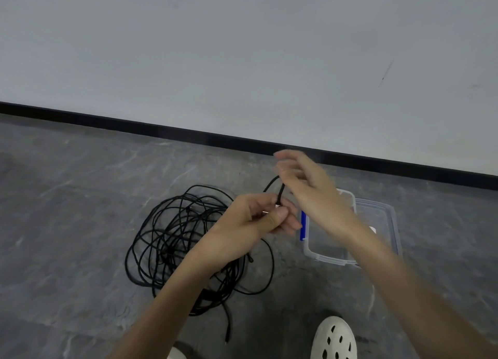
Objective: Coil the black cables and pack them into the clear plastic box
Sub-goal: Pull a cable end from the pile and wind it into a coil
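Grey, marbled floor (80,197) meets a pale wall (242,48) along a black skirting (161,128).

Above the floor, the left hand (253,221) pinches one cable (281,192) just below its silver plug (277,205). Thumb and forefinger are pressed together on it and the other fingers are curled under. From that pinch the cable rises in a short loop to the right hand (307,186), which is raised just above and to the right. Motion blurs this hand. Its upper fingers look loosely spread, and the loop runs to its lower fingers. I cannot tell whether they grip the cable or only brush it.

Below and to the left of the hands, one tangled pile (167,250) of black cables lies on the floor. The left forearm crosses over part of it. How many cables make it up cannot be told; one loose end trails toward the bottom edge.

Right of the pile, apart from it, stands one clear box (328,260). It is open, with a blue clip (303,223) on its near-left side. One clear lid (388,218) lies against its far right side, and the right forearm passes over both.

Two white shoes show at the bottom edge: a perforated shoe (334,339) below the box, and a sliver of the other further left.
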